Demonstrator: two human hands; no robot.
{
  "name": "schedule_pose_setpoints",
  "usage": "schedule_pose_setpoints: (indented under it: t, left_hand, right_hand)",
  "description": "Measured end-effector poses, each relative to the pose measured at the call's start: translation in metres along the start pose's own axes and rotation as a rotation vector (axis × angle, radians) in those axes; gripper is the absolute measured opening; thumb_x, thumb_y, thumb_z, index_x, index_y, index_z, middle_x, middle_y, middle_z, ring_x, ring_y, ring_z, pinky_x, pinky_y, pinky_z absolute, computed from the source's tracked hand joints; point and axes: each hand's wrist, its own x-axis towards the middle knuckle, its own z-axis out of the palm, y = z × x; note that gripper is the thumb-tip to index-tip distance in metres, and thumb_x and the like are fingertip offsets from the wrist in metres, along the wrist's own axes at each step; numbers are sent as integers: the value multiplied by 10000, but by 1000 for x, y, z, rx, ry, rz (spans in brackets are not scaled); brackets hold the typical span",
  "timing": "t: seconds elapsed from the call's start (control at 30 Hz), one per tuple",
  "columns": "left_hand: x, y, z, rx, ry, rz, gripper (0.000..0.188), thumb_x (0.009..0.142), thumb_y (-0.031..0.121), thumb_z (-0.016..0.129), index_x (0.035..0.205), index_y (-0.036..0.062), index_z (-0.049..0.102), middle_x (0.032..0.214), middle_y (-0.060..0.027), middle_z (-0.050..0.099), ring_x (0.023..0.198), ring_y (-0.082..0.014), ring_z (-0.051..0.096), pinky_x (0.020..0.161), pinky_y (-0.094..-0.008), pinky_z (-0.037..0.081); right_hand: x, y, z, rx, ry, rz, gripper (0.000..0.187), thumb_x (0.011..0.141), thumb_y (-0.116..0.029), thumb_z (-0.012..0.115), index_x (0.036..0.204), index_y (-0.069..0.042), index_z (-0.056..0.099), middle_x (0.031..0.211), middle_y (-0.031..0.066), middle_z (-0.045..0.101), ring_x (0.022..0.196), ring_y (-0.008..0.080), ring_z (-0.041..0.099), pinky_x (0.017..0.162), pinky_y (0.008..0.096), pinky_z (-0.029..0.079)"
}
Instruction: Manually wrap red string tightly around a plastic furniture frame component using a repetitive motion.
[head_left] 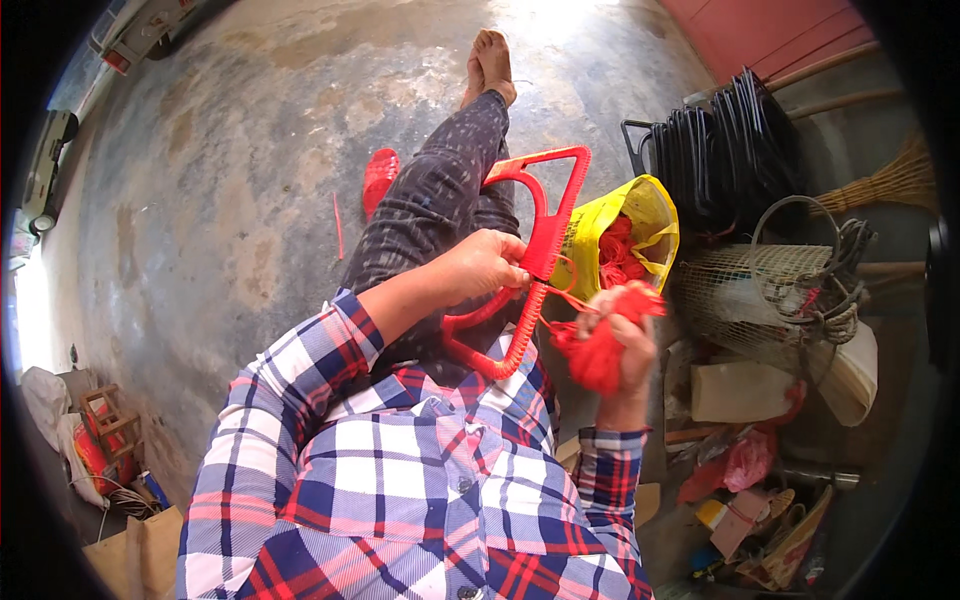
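Note:
Across my lap lies a red frame (578,190) with curved loops at both ends, part of it wrapped in red cord. My left hand (482,266) is closed on the frame near its middle, thumb and fingers pinched at its edge. My right hand (632,352), slightly blurred, grips a loose bundle of red cord (592,358) just right of the frame. A strand of cord (572,300) runs from the bundle to the frame's middle. Beside my right leg stands an open yellow bag (655,195) with more red cord (618,250) inside.
Black metal frames (700,160) lean together at the upper right, near a straw broom (885,182). Below them lie a wire mesh roll (735,290) and mixed clutter (750,500). A red slipper (380,178) rests on the concrete floor (250,180) left of my legs.

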Motion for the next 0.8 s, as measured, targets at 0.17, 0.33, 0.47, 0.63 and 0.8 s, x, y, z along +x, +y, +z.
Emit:
schedule_pose_setpoints:
  t: [0.17, 0.33, 0.47, 0.63, 0.8]
  left_hand:
    - [1, 3, 6, 36, 58, 6, 159, 818, -25, 651, 974, -28, 684, 814, -67, 672, 717, -153, 628, 672, -294, 513]
    - [6, -2, 7, 21, 69, -44, 177, 829, -29, 648, 1004, -19, 666, 846, -63, 681, 732, -145, 638, 683, -281, 521]
    - [0, -14, 14, 490, 326, 269, 368, 801, -17, 674, 1158, -17, 584, 1027, -118, 659, 826, -204, 657, 751, -304, 538]
    - [-54, 47, 63, 786, 296, 893, 605, 639, -86, 537, 1237, 1, 526, 1156, -182, 552, 1107, -373, 517, 1019, -409, 393]
    - [-36, 53, 45, 399, 373, 598, 68, 887, 74, 639, 880, 9, 622, 666, 3, 593, 650, -47, 528, 589, -255, 472]
  right_hand:
    - [-30, -55, 18, 381, -144, -195, 131, 729, -118, 553, 775, -64, 443, 703, 54, 447, 533, 142, 409, 539, 294, 370]
    - [-45, -52, 62, 278, -288, -149, 146, 735, -128, 565, 743, -81, 427, 689, 41, 446, 467, 122, 360, 510, 293, 341]
    - [-39, -57, 71, 343, -279, -139, 196, 753, -175, 602, 738, -79, 431, 687, 38, 440, 461, 128, 379, 495, 292, 335]
    - [-33, -81, 79, 292, -586, -143, 302, 818, -321, 631, 835, -69, 465, 794, 126, 556, 594, 230, 529, 585, 359, 431]
    - [-9, -78, 43, -8, -870, -71, 433, 771, -401, 694, 888, 7, 610, 787, 157, 605, 679, 271, 590, 644, 354, 473]
